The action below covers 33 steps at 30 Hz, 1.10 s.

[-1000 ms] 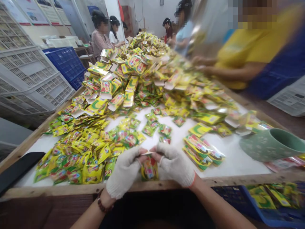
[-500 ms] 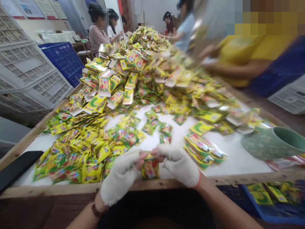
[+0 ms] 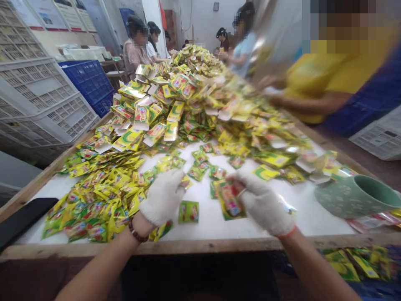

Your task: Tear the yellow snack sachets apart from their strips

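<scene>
Right grip (image 3: 263,203) holds the carton (image 3: 230,201) by its upper right corner.

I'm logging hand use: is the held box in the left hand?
No, the right hand grips the box, and the left hand is apart from it.

Rightward from the lone green sachet (image 3: 189,212), bare white tabletop (image 3: 211,229) along the wooden rim (image 3: 219,246) gave a hand room to pass, up to where the right forearm (image 3: 310,261) crossed. Beyond the sachet, a short white gap led to scattered small sachets (image 3: 199,158). Left of it, the left hand (image 3: 164,196) and the yellow sachet heap (image 3: 106,190) stood in the way; right of it, the right hand (image 3: 265,205) and its yellow box (image 3: 230,200), then farther out the green cup (image 3: 341,196). Well beyond it, the box pile (image 3: 175,110) barred passage.
</scene>
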Each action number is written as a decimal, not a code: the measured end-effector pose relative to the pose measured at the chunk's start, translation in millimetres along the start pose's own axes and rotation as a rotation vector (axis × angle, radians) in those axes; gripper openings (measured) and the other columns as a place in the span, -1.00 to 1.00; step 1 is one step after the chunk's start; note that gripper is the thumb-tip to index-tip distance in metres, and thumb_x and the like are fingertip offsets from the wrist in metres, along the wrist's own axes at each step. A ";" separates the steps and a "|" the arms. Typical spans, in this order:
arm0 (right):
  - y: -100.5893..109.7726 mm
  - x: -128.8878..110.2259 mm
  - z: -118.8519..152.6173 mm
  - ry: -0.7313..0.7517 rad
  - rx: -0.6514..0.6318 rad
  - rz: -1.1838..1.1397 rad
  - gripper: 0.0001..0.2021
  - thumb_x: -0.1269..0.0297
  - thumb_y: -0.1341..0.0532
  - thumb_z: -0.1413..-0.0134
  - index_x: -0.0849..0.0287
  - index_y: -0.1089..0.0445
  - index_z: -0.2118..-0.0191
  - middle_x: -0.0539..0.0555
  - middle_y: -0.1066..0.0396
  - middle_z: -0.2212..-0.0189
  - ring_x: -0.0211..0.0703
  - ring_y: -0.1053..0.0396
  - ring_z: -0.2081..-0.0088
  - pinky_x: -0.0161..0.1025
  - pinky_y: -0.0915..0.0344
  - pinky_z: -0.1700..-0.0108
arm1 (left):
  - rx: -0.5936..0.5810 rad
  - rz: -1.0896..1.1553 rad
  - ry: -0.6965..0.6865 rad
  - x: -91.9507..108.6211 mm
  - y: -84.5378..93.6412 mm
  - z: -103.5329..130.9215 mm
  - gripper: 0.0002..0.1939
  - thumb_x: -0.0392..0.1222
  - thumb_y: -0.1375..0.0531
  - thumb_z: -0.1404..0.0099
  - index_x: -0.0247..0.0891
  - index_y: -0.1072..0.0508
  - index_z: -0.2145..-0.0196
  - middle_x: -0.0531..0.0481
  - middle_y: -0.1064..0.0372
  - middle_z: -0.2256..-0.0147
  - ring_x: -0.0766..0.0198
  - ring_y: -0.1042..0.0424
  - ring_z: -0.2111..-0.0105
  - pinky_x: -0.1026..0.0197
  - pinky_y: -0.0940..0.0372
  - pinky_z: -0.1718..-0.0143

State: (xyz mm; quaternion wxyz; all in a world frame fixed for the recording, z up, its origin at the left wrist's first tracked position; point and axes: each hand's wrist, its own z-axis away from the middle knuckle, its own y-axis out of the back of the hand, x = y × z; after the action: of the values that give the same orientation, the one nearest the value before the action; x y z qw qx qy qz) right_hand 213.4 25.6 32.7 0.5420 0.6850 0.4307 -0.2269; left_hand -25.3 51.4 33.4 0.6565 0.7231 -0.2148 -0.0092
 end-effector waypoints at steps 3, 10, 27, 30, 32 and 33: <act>31.1 -2.6 -18.7 0.026 0.103 0.381 -0.86 0.32 -0.13 -0.09 0.15 -0.44 0.34 0.10 -0.38 0.37 -0.07 -0.34 0.31 -0.18 -0.23 0.26 | -0.200 -0.204 0.069 -3.2 -1.6 -24.1 -0.82 -0.18 -0.09 -0.25 -0.28 -0.45 0.30 -0.22 -0.46 0.26 0.00 -0.45 0.19 0.05 -0.28 0.15; -37.7 -11.2 -70.6 0.081 -0.244 0.575 -0.84 0.31 -0.13 -0.15 0.15 -0.43 0.38 0.10 -0.41 0.35 -0.12 -0.35 0.27 -0.26 -0.22 0.25 | -0.275 -0.286 0.096 3.6 -10.2 -52.4 -0.78 -0.27 -0.18 -0.09 -0.36 -0.49 0.27 -0.35 -0.48 0.30 -0.12 -0.49 0.26 -0.01 -0.29 0.24; -59.1 25.3 -76.6 -0.023 -0.068 0.292 -0.71 0.44 -0.08 -0.07 0.16 -0.42 0.10 0.11 -0.48 0.18 -0.06 -0.38 0.13 -0.22 -0.29 0.09 | -0.341 -0.069 0.028 -24.8 -17.6 -53.7 -0.81 -0.33 -0.07 -0.12 -0.22 -0.48 0.39 -0.17 -0.46 0.37 0.02 -0.44 0.29 0.05 -0.25 0.22; -61.8 24.4 -71.2 -0.065 0.010 0.029 -0.74 0.37 -0.07 -0.07 0.17 -0.44 0.16 0.06 -0.46 0.32 -0.14 -0.37 0.32 -0.22 -0.31 0.22 | -0.284 0.053 0.055 -25.3 -22.8 -55.2 -0.89 -0.34 -0.11 -0.07 -0.23 -0.40 0.54 -0.10 -0.40 0.46 0.09 -0.42 0.33 0.10 -0.24 0.22; -62.2 20.8 -69.8 -0.173 -0.017 -0.144 -0.77 0.34 -0.07 -0.06 0.18 -0.43 0.21 0.01 -0.41 0.44 -0.23 -0.32 0.48 -0.27 -0.29 0.37 | -0.217 0.159 0.083 -25.0 -23.0 -55.2 -0.90 -0.34 -0.10 -0.06 -0.22 -0.35 0.56 -0.03 -0.36 0.49 0.16 -0.39 0.36 0.15 -0.25 0.25; -62.0 19.1 -69.8 -0.226 -0.042 -0.226 -0.78 0.33 -0.07 -0.05 0.19 -0.42 0.23 -0.02 -0.39 0.48 -0.27 -0.29 0.54 -0.31 -0.26 0.44 | -0.180 0.220 0.098 -24.6 -21.9 -54.8 -0.91 -0.32 -0.09 -0.08 -0.22 -0.33 0.55 0.00 -0.34 0.50 0.19 -0.38 0.38 0.17 -0.25 0.27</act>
State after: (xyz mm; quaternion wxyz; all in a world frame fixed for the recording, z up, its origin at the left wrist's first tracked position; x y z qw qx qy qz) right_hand 160.7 100.2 5.5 0.5723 0.5908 0.4458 -0.3532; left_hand -24.9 112.2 13.5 0.7253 0.6331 -0.2586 0.0791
